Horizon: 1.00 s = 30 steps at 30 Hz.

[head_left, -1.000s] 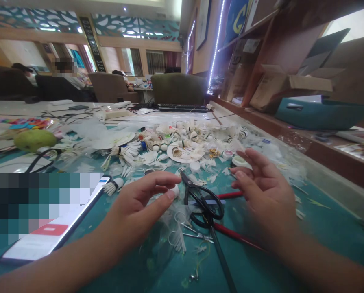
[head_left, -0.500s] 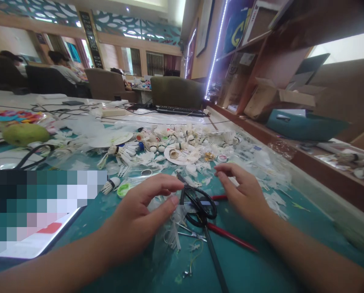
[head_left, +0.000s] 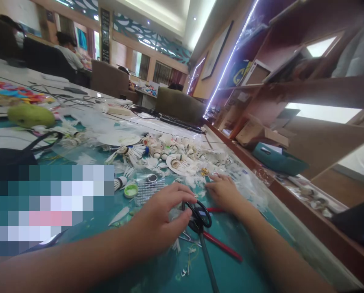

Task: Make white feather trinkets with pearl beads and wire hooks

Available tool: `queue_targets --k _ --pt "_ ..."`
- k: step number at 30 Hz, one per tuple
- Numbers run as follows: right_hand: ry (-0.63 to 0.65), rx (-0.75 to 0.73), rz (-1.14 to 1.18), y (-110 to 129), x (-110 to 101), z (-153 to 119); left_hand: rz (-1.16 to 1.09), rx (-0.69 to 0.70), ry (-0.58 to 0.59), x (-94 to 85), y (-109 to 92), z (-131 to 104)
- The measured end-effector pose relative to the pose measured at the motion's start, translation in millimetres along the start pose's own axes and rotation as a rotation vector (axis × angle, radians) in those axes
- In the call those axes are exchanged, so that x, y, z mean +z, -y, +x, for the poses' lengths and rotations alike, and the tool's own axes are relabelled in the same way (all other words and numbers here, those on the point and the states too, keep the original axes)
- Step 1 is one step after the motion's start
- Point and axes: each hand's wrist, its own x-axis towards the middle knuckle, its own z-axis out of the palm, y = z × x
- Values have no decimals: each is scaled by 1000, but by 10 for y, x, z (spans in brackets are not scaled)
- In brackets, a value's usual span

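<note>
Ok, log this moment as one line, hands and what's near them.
left hand: resting beside black scissors | right hand: reaching into feather scraps | red-handled tool: lying on teal table

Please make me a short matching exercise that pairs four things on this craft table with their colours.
Things:
1. scissors
2. fruit
3. bin on the shelf
4. pliers handle

Colours:
a. red
b. teal
c. black
d. yellow-green

Pairs: 1-c, 2-d, 3-b, 4-a
</note>
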Motion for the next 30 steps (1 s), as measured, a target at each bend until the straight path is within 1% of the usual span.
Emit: queue_targets --k 4,8,10,13,16,18,20,22,26,30 --pt "50 -3 -52 31 16 1 -10 17 5 21 39 -7" --pt "13 -9 -41 43 70 -26 -6 24 29 13 30 7" --pt "-36 7 -18 22 93 -31 -2 14 44 3 18 18" --pt "-143 38 49 -49 103 -28 -2 -15 48 -7 6 29" --pt "-275 56 163 -121 63 -29 4 -42 58 -16 1 29" --pt "-364 51 266 -128 4 -48 11 -57 61 -18 -2 29" --pt "-437 31 394 -80 -78 -93 9 -66 52 -16 -1 28" --pt "-478 4 543 22 -168 -164 -3 -70 33 -7 11 23" --pt "-463 -3 830 295 -319 -330 -26 -93 10 30 81 -9" --pt "-429 -11 1055 496 -376 -427 -61 -122 2 51 117 -25"
